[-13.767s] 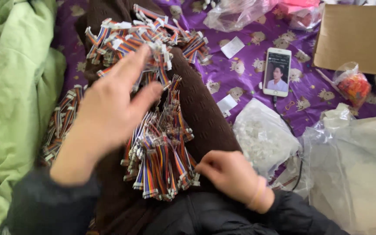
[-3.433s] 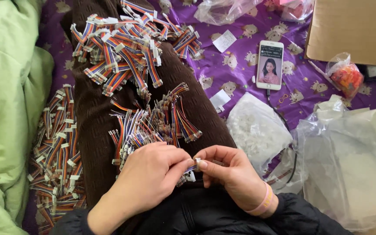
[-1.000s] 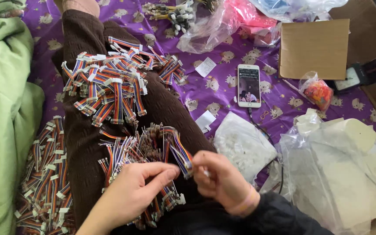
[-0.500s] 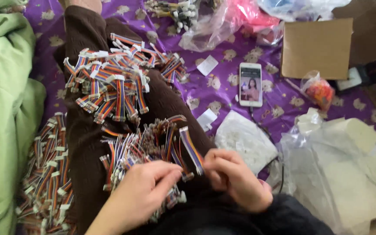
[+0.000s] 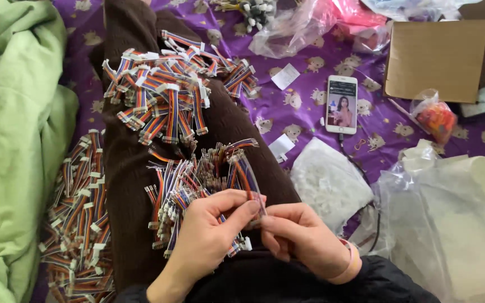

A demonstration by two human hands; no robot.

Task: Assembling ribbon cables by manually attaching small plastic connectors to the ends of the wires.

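1. Green blanket (image 5: 12, 140) bunched along left edge, on purple printed sheet (image 5: 304, 106).
2. Just beside it, pile of ribbon cables w/ white connectors (image 5: 79, 224) lies on the sheet, next to the brown-trousered leg (image 5: 130, 185).
3. Upper leg: second pile of connector-fitted cables (image 5: 169, 101), rainbow wires, white ends.
4. Mid leg: loose heap of bare-ended cables (image 5: 192, 179), right in front of both hands.
5. Left hand (image 5: 208, 235): thumb + forefinger pinched together on one ribbon cable (image 5: 251, 182), near its lower end; the cable arcs up from the fingers to the heap.
6. Right hand (image 5: 301, 235): fingertips closed at the same cable end, touching left fingers; whatever small part sits between them is too small to tell. Pink band on wrist.
7. Right of leg: clear bag of small white parts (image 5: 332, 185), then phone (image 5: 342, 104) w/ lit screen, cord attached.
8. Far right: cardboard box (image 5: 436, 59), small bag of orange-red bits (image 5: 436, 118), big crumpled clear plastic bags (image 5: 456, 224).
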